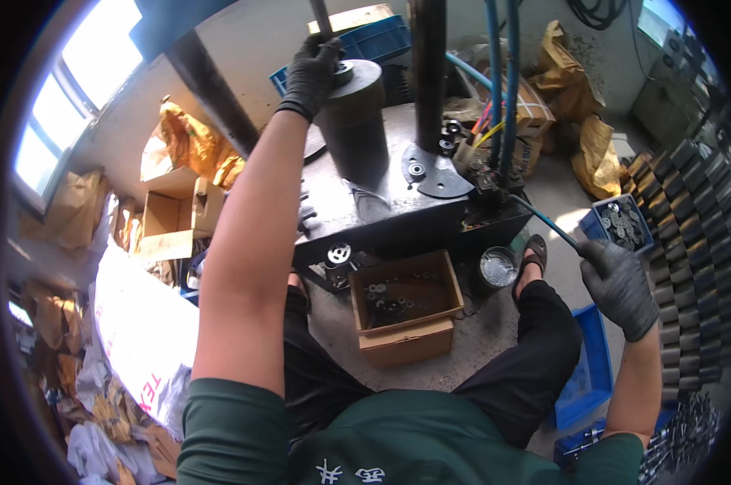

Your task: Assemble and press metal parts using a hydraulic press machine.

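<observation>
Head view shows, at left, the person's dark-gloved left hand (310, 74) up by a small black collar (344, 73) atop a tall dark-grey metal cylinder (353, 133), near a thin dark steel rod (320, 16); I can't tell which its fingers close on. The cylinder is upright and seems to stand on a flat grey steel plate (326, 192). Below, small metal rings lie in a brown cardboard box (407, 326); finished or waiting, I can't say. Farther right, the dark-gloved right hand (620, 283) wraps round a slim blue-green lever (547, 221). I'd judge the work under way, the remainder unclear.

For room, the left forearm crosses the plate's left end; a thick black steel column (427, 77) bounds the cylinder's right; the right hand has a gap before a tall stack of grey metal pieces (682, 271).
</observation>
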Demonstrator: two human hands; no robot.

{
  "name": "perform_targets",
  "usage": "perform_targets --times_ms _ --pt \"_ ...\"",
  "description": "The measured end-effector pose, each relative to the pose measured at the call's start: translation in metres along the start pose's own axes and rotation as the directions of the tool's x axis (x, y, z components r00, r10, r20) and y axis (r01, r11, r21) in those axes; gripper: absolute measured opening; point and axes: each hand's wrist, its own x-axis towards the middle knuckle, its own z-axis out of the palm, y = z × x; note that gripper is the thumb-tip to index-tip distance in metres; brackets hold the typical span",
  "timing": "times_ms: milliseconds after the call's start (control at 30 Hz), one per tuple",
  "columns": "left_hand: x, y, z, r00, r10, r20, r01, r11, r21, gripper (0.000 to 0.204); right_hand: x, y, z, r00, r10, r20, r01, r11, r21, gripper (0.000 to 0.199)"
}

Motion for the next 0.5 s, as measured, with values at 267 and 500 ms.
perform_targets --times_ms 267,500 --pt "0.023 -0.053 -0.034 0.994 -0.052 0.094 0.052 0.999 0.003 0.038 0.124 0.034 -0.022 0.855 -0.196 -0.48 0.025 0.94 -0.339 0.018" --pt "0.115 -0.133 -0.129 0.905 0.168 0.391 -0.313 0.885 0.344 0.045 0.209 0.046 -0.045 0.912 0.128 -0.389 -0.242 0.935 -0.259 0.032"
